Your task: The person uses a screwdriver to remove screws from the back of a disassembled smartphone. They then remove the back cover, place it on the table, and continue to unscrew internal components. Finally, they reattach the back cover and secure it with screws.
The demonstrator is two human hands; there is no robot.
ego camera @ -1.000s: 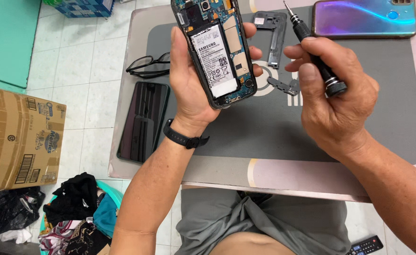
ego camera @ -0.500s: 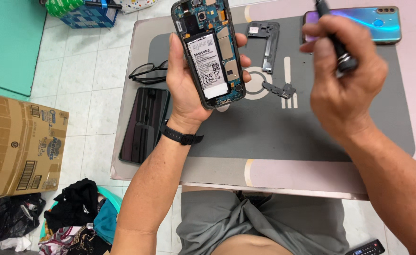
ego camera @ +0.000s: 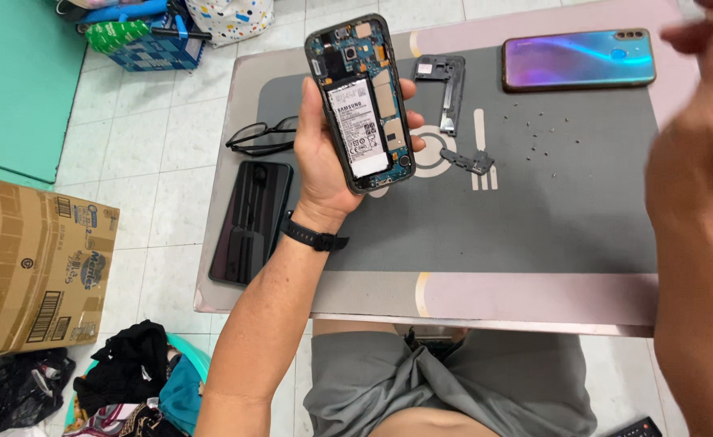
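While left hand (ego camera: 328, 154) clamps opened phone (ego camera: 362, 101) above grey mat (ego camera: 534, 218); right hand (ego camera: 696, 137) blurred, grip unclear

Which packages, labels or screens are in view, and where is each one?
White rectangular battery label: on the opened phone in the left hand.
Brown cardboard box: floor, left, printed sides.
Black glass phone panel: table's left edge, dark.
Blue-purple glossy phone: table's far right side.

Opened dark phone (ego camera: 362, 101), battery and circuit board exposed, held upright above the mat.
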